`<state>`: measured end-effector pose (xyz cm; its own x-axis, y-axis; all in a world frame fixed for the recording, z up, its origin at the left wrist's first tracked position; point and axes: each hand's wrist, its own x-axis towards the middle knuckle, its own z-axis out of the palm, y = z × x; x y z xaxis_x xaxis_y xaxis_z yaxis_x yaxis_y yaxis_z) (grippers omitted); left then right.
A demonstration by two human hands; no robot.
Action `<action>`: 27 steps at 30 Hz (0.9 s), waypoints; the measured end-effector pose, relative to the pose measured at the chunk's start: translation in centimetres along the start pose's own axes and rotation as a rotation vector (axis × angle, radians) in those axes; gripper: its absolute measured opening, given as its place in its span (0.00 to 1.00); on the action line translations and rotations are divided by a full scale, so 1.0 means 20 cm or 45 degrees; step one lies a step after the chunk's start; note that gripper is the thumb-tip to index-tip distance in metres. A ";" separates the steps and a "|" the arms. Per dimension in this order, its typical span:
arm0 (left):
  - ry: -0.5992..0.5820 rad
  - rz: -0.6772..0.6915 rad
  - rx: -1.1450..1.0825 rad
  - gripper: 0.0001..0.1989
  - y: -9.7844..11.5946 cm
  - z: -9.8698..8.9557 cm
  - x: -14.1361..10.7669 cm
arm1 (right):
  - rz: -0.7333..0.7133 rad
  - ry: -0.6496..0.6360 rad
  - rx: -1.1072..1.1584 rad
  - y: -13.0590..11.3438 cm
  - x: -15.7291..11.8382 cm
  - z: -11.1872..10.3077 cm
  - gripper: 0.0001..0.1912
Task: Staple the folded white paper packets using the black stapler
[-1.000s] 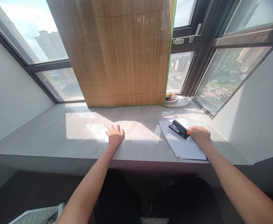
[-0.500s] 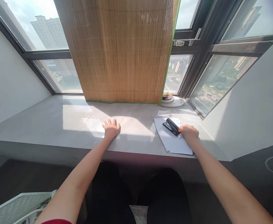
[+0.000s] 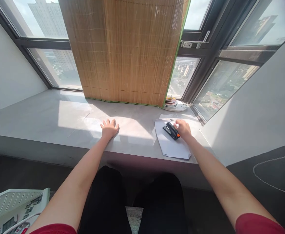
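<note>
My left hand (image 3: 109, 128) lies on the sunlit windowsill (image 3: 132, 143) with its fingers spread, holding nothing. A black stapler (image 3: 171, 130) with an orange part rests on white sheets of paper (image 3: 174, 149) at the right of the sill. My right hand (image 3: 183, 128) is curled over the upper right of the paper, right beside the stapler. Its fingertips are bent toward two small dark staples (image 3: 172, 120); whether it pinches something is too small to tell.
A bamboo blind (image 3: 132, 52) hangs in front of the window. Stacked plates (image 3: 174, 105) stand at the sill's back right. A white perforated basket (image 3: 13, 201) holds items at the lower left. Walls close the sill on both sides.
My right hand has moved from the stapler's orange end up toward the paper's upper edge. The stapler lies on the paper as before. The whole view has shifted slightly.
</note>
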<state>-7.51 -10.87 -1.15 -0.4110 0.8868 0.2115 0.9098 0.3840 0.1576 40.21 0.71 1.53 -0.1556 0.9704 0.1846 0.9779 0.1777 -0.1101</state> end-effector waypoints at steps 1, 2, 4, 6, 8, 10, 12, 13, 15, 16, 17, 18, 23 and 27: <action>-0.001 -0.001 0.004 0.32 0.00 0.00 0.00 | -0.073 -0.018 0.062 -0.01 0.04 0.01 0.23; -0.005 -0.002 0.006 0.32 0.00 -0.01 0.00 | -0.114 -0.061 0.107 -0.02 0.07 0.03 0.25; -0.012 -0.001 0.007 0.32 0.01 -0.01 -0.01 | -0.118 -0.175 0.138 -0.03 0.12 0.08 0.27; -0.008 0.004 0.012 0.32 0.01 -0.01 -0.01 | -0.124 -0.244 0.117 -0.06 0.14 0.13 0.27; 0.007 0.011 0.017 0.32 0.01 -0.01 -0.02 | -0.143 -0.243 0.097 -0.11 0.14 0.17 0.28; 0.016 0.016 0.015 0.32 0.02 0.00 -0.01 | -0.170 -0.247 0.084 -0.21 0.12 0.19 0.29; 0.010 0.010 0.005 0.32 0.02 0.00 0.00 | -0.215 -0.290 0.070 -0.37 0.11 0.20 0.32; -0.012 0.001 0.000 0.32 0.01 0.00 0.01 | -0.233 -0.322 0.065 -0.47 0.10 0.20 0.33; -0.103 -0.001 -0.002 0.32 -0.04 -0.03 0.03 | -0.267 -0.328 0.072 -0.68 0.10 0.20 0.35; -0.161 0.034 -0.002 0.32 -0.08 -0.05 0.03 | -0.296 -0.321 0.088 -0.79 0.10 0.20 0.34; -0.221 0.103 -0.006 0.32 -0.13 -0.07 0.04 | -0.326 -0.315 0.125 -0.91 0.10 0.21 0.34; -0.264 0.191 -0.013 0.31 -0.20 -0.09 0.03 | -0.345 -0.307 0.158 -1.02 0.10 0.22 0.33; -0.161 -0.031 0.007 0.32 -0.45 -0.13 -0.07 | -0.445 -0.290 0.298 -1.47 0.10 0.28 0.32; -0.133 -0.193 0.013 0.34 -0.45 -0.11 -0.12 | -0.517 -0.319 0.362 -1.69 0.10 0.31 0.34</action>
<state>-14.94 -16.99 -0.87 -0.5354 0.8403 0.0845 0.8387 0.5173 0.1702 5.87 -2.31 -0.46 -0.5743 0.8180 0.0330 0.7618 0.5488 -0.3443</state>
